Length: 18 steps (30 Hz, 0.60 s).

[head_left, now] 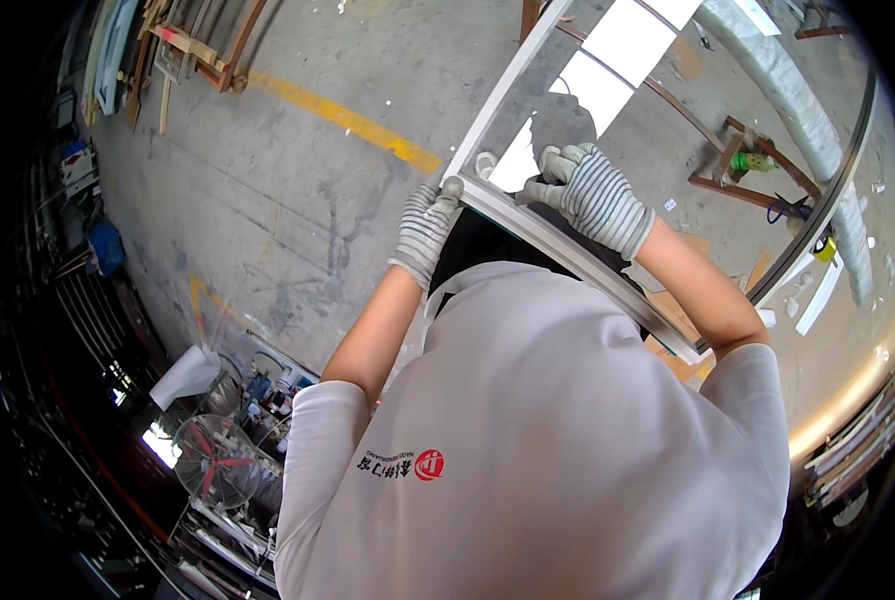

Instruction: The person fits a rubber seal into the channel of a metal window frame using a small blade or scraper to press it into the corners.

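A grey-white metal window frame (514, 218) with a large glass pane (622, 130) stands against my front, its near bar running down to the right. My left hand (424, 232), in a grey-striped knit glove, is closed round the frame's near left corner. In a matching glove, my right hand (603, 200) is over the glass just beyond the near bar, its fingers curled together. Whatever those fingers may hold is too small or hidden to make out. The pane shows bright white patches and a dark rounded reflection near my right hand.
A wooden trestle (712, 185) with a green bottle (752, 161) shows at the right, near a long plastic-wrapped bundle (802, 90). A yellow floor line (342, 120) crosses beyond my left hand. A fan (215, 462) stands lower left; wooden racks (192, 48) stand upper left.
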### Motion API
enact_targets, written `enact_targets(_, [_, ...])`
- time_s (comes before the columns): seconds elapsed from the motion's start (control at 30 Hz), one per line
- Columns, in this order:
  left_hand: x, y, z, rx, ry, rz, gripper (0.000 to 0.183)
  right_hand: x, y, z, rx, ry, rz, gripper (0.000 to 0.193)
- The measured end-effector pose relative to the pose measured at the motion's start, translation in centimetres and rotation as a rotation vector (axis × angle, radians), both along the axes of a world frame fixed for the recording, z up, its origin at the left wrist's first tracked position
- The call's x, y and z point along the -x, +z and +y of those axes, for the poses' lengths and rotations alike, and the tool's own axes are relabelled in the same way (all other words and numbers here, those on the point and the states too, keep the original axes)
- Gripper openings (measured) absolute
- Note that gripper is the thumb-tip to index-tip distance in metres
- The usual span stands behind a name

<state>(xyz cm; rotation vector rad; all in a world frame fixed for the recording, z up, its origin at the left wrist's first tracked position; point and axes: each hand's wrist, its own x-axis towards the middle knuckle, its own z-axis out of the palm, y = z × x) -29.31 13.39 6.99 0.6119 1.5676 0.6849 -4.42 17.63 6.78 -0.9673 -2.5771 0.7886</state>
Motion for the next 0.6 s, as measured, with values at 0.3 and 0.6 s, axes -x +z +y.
enact_targets(0.3, [0.7,0.5,0.4,-0.167,-0.139,0.461,0.046,-1.6,1.0,-0.4,0.073,0.033,-0.055,0.021])
enact_targets(0.6, [-0.5,5.2,1.3,-0.793,-0.730,0.776,0.038,-3.0,2.2,-0.3,0.179,-0.081,0.084,0.021])
